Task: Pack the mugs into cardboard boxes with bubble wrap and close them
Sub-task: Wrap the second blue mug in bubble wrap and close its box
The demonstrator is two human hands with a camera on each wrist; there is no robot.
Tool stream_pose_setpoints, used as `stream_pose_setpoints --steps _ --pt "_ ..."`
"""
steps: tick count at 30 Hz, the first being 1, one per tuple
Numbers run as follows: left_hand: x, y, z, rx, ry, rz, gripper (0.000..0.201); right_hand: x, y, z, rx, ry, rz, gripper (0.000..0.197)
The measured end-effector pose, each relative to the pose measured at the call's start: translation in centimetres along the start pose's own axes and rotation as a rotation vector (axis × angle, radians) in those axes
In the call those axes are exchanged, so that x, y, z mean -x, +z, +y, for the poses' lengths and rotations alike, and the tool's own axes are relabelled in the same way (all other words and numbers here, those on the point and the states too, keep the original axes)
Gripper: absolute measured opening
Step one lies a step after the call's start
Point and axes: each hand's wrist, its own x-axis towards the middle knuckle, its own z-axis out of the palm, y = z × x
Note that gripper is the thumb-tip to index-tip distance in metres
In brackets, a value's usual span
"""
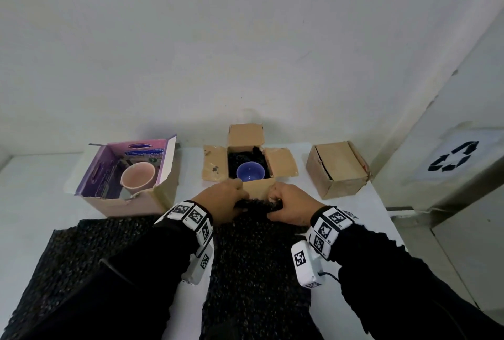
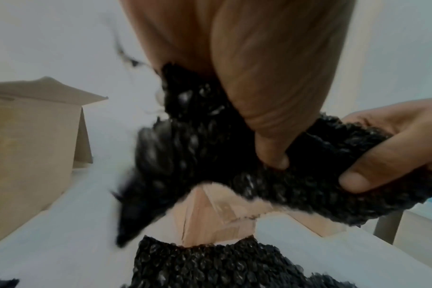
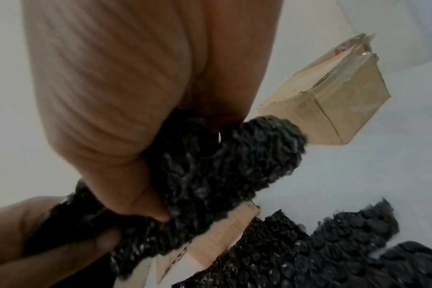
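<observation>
An open cardboard box stands mid-table with a blue mug inside on black bubble wrap. Just in front of it my left hand and right hand both grip a bunched piece of black bubble wrap. The left wrist view shows my thumb and fingers curled round the black bubble wrap above the box's corner. In the right wrist view the same wad of black bubble wrap is clenched. A pink mug sits in a purple-lined box at the left.
A closed cardboard box sits at the right. A large sheet of black bubble wrap lies flat on the white table under my arms. A wall runs close behind the boxes, and a bin with a recycling sign stands at the right.
</observation>
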Motion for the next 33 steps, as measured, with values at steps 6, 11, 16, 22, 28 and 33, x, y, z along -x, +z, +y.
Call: stream_pose_setpoints --steps 6,11,16,22,28,33 --pt "-1.3 -0.9 -1.0 0.01 -0.141 0.021 0.015 -2.2 -1.3 0.8 -0.058 0.019 -0.061 0.012" --pt "-2.9 -2.1 -2.7 0.132 -0.058 0.26 0.053 -4.4 -3.9 0.9 -0.066 0.005 0.044 0.027" --pt "-5.6 -2.4 -4.8 -0.013 -0.135 0.339 0.034 -7.7 -5.5 1.7 -0.064 0.002 0.053 0.039" --pt "-6.4 -1.5 -5.3 -0.1 -0.144 0.314 0.022 -10.5 -5.3 2.0 0.414 -0.083 0.052 0.03" --pt "-7.5 -0.5 -4.5 -0.146 -0.205 -0.09 0.052 -11.7 -3.8 1.6 0.723 -0.176 -0.098 0.033" --pt "-8.1 -0.7 -4.8 -0.144 -0.152 -0.169 0.048 -13.8 -3.7 1.5 0.643 0.047 -0.302 0.042"
